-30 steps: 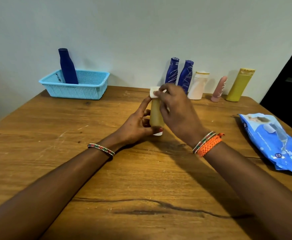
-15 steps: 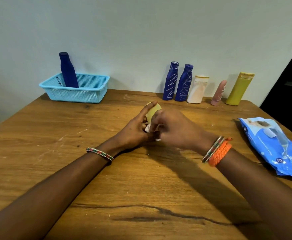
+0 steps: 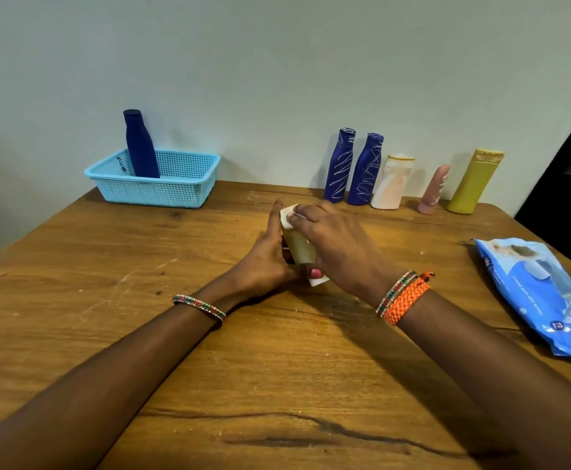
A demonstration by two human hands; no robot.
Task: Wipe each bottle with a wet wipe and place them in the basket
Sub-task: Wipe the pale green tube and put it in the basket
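Observation:
At the table's middle my left hand (image 3: 270,257) grips a small olive-yellow bottle (image 3: 298,247) with a white cap, tilted away from me. My right hand (image 3: 336,244) presses a folded white wet wipe (image 3: 287,217) against the bottle's far end. A light blue basket (image 3: 175,188) at the back left holds one dark blue bottle (image 3: 140,144) standing upright. Along the wall at the back right stand two scribbled blue bottles (image 3: 340,166), (image 3: 365,169), a white bottle (image 3: 392,183), a pink bottle (image 3: 434,189) and a yellow-green bottle (image 3: 474,183).
A blue wet wipe pack (image 3: 541,293) lies at the right edge of the wooden table (image 3: 209,385). A pale wall runs behind the table, and a dark opening shows at the far right.
My right hand has slid the wipe from the bottle's near end up to its far end. The bottle has stayed in my left hand.

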